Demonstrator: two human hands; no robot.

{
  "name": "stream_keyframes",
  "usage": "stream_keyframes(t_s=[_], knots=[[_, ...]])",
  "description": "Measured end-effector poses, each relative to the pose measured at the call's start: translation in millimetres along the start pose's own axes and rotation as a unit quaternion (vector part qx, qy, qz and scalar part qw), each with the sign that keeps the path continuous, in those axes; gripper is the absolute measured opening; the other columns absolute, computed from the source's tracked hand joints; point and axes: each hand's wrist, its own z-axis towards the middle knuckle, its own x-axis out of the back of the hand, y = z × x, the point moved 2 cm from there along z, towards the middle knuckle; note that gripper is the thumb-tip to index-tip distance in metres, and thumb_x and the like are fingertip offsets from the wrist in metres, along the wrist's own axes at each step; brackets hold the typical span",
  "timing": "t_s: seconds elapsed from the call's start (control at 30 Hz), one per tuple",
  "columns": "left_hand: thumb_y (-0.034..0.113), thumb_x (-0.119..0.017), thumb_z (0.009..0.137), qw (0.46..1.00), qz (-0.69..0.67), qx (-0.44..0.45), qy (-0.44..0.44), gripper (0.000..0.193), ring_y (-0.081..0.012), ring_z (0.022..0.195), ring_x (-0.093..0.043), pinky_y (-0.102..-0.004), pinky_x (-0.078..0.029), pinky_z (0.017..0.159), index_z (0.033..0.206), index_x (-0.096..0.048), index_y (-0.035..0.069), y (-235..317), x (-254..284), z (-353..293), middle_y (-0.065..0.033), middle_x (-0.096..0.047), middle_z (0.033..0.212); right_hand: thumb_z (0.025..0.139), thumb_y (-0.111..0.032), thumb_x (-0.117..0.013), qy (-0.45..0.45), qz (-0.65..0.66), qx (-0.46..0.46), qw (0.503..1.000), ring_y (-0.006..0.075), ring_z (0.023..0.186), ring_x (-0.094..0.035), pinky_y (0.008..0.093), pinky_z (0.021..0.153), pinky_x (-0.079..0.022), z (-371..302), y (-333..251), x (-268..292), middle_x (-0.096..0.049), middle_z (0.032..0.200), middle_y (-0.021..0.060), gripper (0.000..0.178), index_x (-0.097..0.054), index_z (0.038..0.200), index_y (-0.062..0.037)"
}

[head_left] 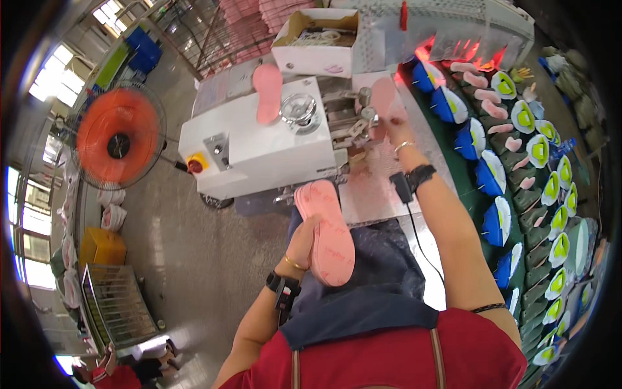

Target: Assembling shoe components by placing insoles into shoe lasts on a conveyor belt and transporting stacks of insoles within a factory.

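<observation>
My left hand (302, 245) is closed around a stack of pink insoles (334, 249), thumb on top, held over my dark apron. Printed marks show on the uppermost insole. To the right of a white machine (259, 139), my right hand (395, 131) is at the near end of a single pink insole (383, 96) and appears closed on it; its fingertips are blurred. That insole lies beside the machine's metal rollers (366, 113). Another pink insole (267, 94) rests on top of the machine, next to a round metal handwheel (298, 110).
Behind the machine stands an open white carton (317, 42). A green conveyor (463, 172) on the right carries blue-and-white shoe uppers (497, 222) and insoles. An orange-bladed fan (120, 136) stands at left. A cable (420, 243) hangs from my right wrist. Another person (116, 376) is at lower left.
</observation>
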Motion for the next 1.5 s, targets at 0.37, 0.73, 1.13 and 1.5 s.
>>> stream_keyframes(t_s=[0.37,0.73,1.13,1.5], knots=[[0.025,-0.046,0.092,0.521,0.785,-0.324,-0.091,0.024,-0.0246,0.099,-0.058,-0.0372,-0.047,0.086,0.108,-0.055,0.010,-16.3,123.4,34.3,-0.0123,-0.059,0.102,0.094,-0.027,-0.050,0.191,0.224,-0.034,0.955,0.0229,0.044,-0.061,0.0309,0.035,-0.043,-91.1,72.5,211.1,-0.060,0.065,0.0115,0.025,-0.050,0.092,-0.0017],[0.029,-0.050,0.083,0.979,0.068,0.176,-0.075,0.041,-0.0303,0.092,-0.060,-0.0437,-0.050,0.081,0.116,-0.051,0.005,-50.0,-91.1,10.9,-0.0129,-0.059,0.105,0.076,-0.012,-0.056,0.562,-0.248,-0.348,0.708,0.0413,0.095,-0.062,0.0464,0.085,-0.048,-391.8,320.8,611.7,-0.065,0.099,0.0234,0.030,-0.058,0.105,-0.0062],[0.030,-0.055,0.081,0.963,0.115,0.200,-0.138,0.051,-0.0321,0.103,-0.057,-0.0478,-0.048,0.085,0.124,-0.046,0.004,-66.4,-97.1,16.8,-0.0137,-0.057,0.114,0.080,-0.013,-0.061,0.361,-0.257,0.020,0.896,0.0250,0.080,-0.064,0.0348,0.072,-0.051,-241.8,256.4,412.9,-0.065,0.088,0.0125,0.018,-0.064,0.097,-0.0061],[0.016,-0.040,0.098,0.929,0.272,-0.132,-0.215,0.035,-0.0306,0.102,-0.061,-0.0404,-0.050,0.087,0.126,-0.044,-0.003,-44.6,-37.0,28.9,-0.0199,-0.057,0.119,0.084,-0.024,-0.059,-0.148,0.059,0.028,0.987,0.0258,0.073,-0.066,0.0366,0.066,-0.051,-270.1,7.3,71.0,-0.066,0.081,0.0156,0.024,-0.062,0.092,-0.0011]])
